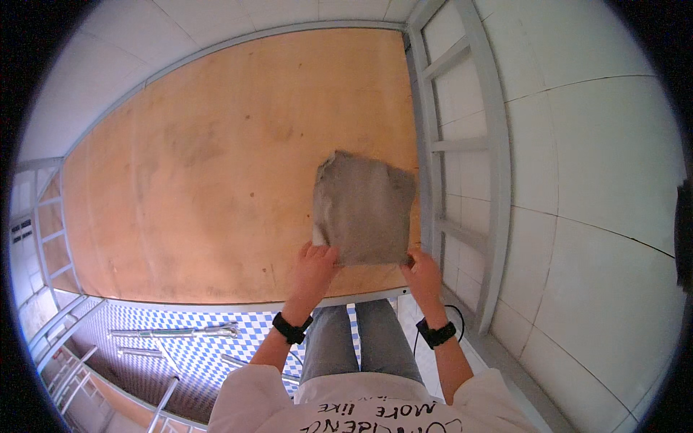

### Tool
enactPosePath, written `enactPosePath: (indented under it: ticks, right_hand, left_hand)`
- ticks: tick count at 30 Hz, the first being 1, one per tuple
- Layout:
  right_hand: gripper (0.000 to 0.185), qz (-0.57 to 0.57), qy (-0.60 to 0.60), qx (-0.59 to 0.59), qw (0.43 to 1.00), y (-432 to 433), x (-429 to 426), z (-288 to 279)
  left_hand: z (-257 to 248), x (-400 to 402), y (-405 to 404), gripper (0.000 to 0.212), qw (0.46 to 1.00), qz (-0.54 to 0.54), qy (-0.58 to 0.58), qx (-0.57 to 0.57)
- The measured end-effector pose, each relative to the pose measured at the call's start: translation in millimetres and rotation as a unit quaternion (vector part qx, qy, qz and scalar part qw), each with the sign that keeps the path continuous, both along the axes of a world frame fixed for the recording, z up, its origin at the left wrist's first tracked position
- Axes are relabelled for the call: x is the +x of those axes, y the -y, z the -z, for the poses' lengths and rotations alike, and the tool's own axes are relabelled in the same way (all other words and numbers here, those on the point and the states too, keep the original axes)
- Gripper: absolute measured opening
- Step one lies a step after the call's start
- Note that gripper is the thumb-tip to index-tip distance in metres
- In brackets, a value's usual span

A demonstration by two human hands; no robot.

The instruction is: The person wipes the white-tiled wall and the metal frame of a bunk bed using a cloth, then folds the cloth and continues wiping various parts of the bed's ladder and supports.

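Observation:
A grey-brown cloth (pixel 365 211) is spread over the right part of a plywood bed board (pixel 189 162). Its near left corner is pinched in my left hand (pixel 316 268). My right hand (pixel 423 275) grips the near right corner, close to the board's right end. The far edge of the cloth looks uneven, and its left side is slightly folded. Both wrists wear black bands. What lies under the cloth is hidden.
A grey metal bed frame (pixel 464 146) with crossbars rises along the right, beside a tiled wall (pixel 584 157). The board's front rail (pixel 227 307) runs before my legs. Below is a blue-and-white checkered floor (pixel 254 327) with metal poles (pixel 173 332). A ladder-like end frame (pixel 51 227) stands left.

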State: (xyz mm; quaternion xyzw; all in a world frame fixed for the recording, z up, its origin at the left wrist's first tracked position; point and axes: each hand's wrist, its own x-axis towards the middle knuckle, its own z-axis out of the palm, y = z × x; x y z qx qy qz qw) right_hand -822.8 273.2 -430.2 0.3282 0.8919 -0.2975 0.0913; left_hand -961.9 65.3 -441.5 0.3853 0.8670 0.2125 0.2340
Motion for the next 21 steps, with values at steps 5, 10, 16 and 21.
enactPosePath:
  ticks: [5,10,16,21]
  right_hand:
    - [0.028,0.017,0.067,-0.1,0.993,24.5,37.5,29.9]
    - [0.023,-0.064,0.173,-0.139,0.973,15.4,38.2,29.8]
    - [0.033,0.138,-0.029,-0.101,0.985,-4.4,-5.8,35.1]
    - [0.049,-0.071,-0.004,-0.042,0.997,-2.9,-23.3,70.7]
  left_hand:
    - [29.7,45.8,23.1,0.021,0.997,0.042,0.067,-0.025]
    - [28.4,29.2,21.5,0.021,0.974,0.077,0.189,-0.098]
    - [43.7,-18.2,-5.9,0.021,0.99,-0.104,0.048,0.077]
    - [83.5,-18.4,-11.0,0.031,0.997,-0.055,-0.027,0.054]
